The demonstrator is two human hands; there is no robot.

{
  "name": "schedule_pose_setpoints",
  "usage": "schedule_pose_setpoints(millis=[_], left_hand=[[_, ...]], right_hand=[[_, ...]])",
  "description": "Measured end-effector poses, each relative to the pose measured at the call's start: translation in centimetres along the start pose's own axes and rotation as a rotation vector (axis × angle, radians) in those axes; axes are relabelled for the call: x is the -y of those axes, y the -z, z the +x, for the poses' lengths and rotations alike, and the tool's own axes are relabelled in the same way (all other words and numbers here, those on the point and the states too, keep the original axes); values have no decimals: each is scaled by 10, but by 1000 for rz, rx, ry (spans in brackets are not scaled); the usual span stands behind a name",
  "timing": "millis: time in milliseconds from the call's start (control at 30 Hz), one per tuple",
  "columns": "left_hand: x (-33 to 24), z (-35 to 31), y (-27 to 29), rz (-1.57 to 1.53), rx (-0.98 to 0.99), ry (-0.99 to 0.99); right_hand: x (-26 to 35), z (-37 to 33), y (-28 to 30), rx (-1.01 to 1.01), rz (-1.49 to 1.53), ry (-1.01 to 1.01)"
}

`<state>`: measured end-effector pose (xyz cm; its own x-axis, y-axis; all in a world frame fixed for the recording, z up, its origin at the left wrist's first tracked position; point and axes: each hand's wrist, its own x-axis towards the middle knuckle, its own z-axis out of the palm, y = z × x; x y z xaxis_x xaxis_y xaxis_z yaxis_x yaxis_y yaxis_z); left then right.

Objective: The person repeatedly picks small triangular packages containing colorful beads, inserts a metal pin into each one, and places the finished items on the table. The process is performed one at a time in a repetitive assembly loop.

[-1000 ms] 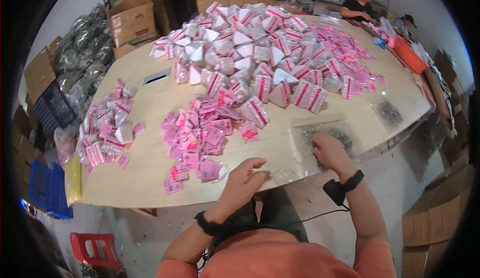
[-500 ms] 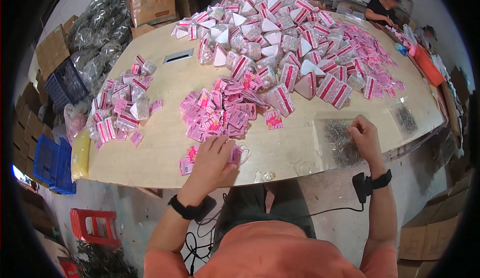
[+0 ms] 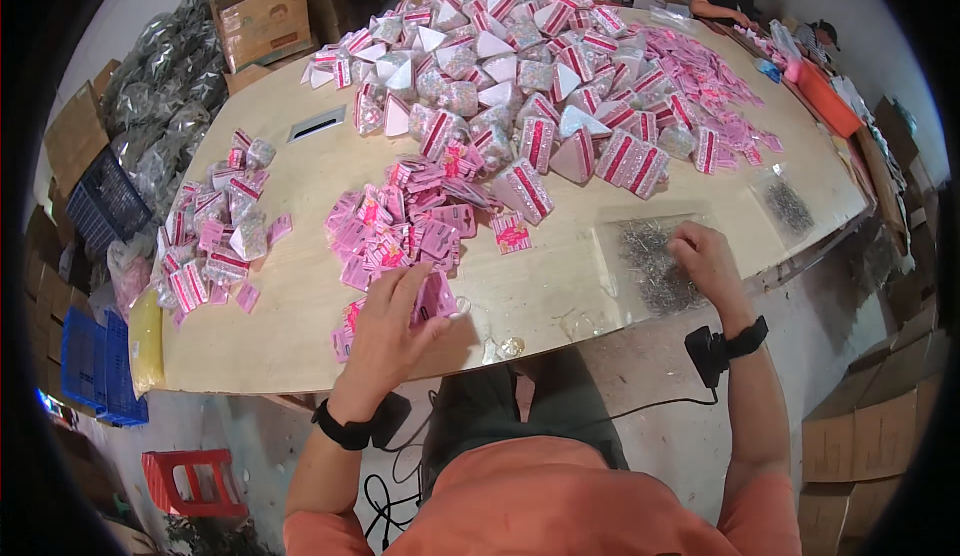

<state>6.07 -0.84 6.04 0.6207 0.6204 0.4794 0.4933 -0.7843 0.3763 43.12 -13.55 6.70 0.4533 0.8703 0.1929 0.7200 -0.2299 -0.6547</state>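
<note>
My left hand (image 3: pixel 385 331) is near the table's front edge, its fingers and thumb bent around a small pink printed card (image 3: pixel 433 296). Part of that card is covered by the fingers. Just beyond it lies a loose heap of similar pink cards (image 3: pixel 440 241), and one card (image 3: pixel 511 233) rests apart to the right. My right hand (image 3: pixel 708 261) is closed in a pinch over the right side of a clear plastic bag (image 3: pixel 608 246) with many small metal pins (image 3: pixel 650 271) on it. Whatever the pinched fingers hold is too small to make out.
A large mound of clear wedge-shaped packs with pink stripes (image 3: pixel 500 66) covers the table's far side; a smaller pile (image 3: pixel 215 221) lies left. More pins sit in another bag (image 3: pixel 787 206) at right. A person (image 3: pixel 728 1) works at the far right. Blue crates (image 3: pixel 100 356) stand left.
The view has shifted, so the table's contents appear farther left. My left hand stays at the pink card, its thumb more apart from the fingers. My right hand remains pinched over the pins.
</note>
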Motion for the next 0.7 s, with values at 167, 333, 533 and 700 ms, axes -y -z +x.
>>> schedule_pose_setpoints(millis=[167, 333, 533, 700], left_hand=[[-9, -7, -13, -292, 22, 113], [-19, -11, -32, -771, 51, 302], [-41, -2, -31, -544, -25, 90], [-51, 0, -34, -437, -28, 13]], right_hand=[[2, 2, -1, -111, -18, 134], [21, -7, -18, 10, 492, -44], [90, -40, -68, 167, 1044, -174], [108, -51, -94, 255, 1152, -217]])
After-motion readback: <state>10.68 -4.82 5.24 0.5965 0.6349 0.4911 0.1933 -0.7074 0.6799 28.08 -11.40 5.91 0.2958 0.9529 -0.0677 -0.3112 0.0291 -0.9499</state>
